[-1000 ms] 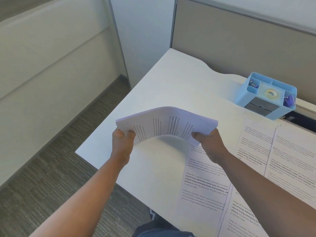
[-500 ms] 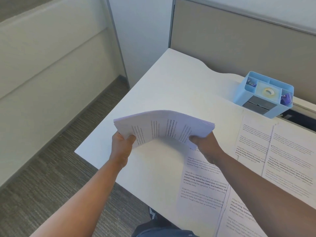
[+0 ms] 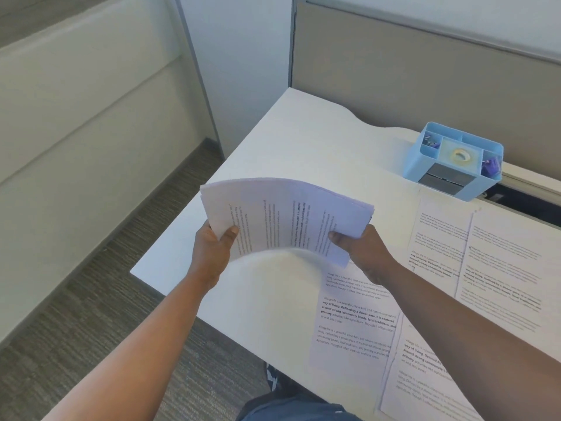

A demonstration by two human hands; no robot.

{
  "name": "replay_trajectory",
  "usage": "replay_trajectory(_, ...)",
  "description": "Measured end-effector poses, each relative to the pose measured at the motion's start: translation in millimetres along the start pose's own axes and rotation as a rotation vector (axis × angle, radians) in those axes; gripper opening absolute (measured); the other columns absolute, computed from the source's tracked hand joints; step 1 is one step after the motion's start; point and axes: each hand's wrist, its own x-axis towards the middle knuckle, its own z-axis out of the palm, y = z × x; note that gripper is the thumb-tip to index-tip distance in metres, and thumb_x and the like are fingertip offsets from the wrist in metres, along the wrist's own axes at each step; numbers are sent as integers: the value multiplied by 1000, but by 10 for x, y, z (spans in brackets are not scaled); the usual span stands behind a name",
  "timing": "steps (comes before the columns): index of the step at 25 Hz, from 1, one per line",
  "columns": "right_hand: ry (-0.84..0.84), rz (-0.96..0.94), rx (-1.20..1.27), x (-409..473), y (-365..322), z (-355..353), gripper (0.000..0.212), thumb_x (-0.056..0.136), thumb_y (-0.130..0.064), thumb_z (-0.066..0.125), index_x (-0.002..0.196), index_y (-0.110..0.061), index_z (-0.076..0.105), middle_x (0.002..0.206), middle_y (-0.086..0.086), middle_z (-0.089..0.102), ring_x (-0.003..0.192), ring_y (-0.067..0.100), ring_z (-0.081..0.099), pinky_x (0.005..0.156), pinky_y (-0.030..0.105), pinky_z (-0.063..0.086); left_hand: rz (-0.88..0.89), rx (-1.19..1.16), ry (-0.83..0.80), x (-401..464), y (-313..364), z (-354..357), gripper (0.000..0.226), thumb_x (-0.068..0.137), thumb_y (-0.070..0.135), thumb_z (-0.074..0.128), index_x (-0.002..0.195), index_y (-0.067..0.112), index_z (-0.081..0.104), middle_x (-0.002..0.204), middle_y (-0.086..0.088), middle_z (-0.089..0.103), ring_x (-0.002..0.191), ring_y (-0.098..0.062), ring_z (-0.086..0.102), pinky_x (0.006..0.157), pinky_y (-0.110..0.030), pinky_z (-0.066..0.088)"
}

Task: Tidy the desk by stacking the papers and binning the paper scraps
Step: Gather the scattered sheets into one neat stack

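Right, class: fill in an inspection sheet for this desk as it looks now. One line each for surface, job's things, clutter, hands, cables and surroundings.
Surface: white desk, its far left part bare.
Job's things: bowed stack of papers held above the desk; loose printed sheets lie flat on the right, some overlapping. No paper scraps or bin seen.
Clutter: blue desk organizer at the back edge, with a tape roll in its middle compartment and small purple items in the side ones.
Hands: left hand grips the stack's left end; right hand grips its right end.
Cables: nothing seen.
Surroundings: grey partition panel behind the desk, carpet floor to the left.
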Motion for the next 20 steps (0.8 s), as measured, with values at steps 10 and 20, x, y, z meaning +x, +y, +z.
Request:
replay_trajectory(10,58,118,110,-877,212,-885,34,88,-15,77,121,-18,69,117,0,77,107,24,74,88,49,60,-18,180,-485,74,313,674,27,101,6,62,127,12,64,112,2,78,102,-18,75,88,-36,58)
replay_trajectory(20,371,140,474,-1751,804,-2116,31,92,-1,68,123,-8,68,121,9,74,110,29,72,87,42,59,-314,-29,-351,-652,195,2082,60,84,30,85,132,18,51,105,-6,74,91,-26,68,78,-37,55)
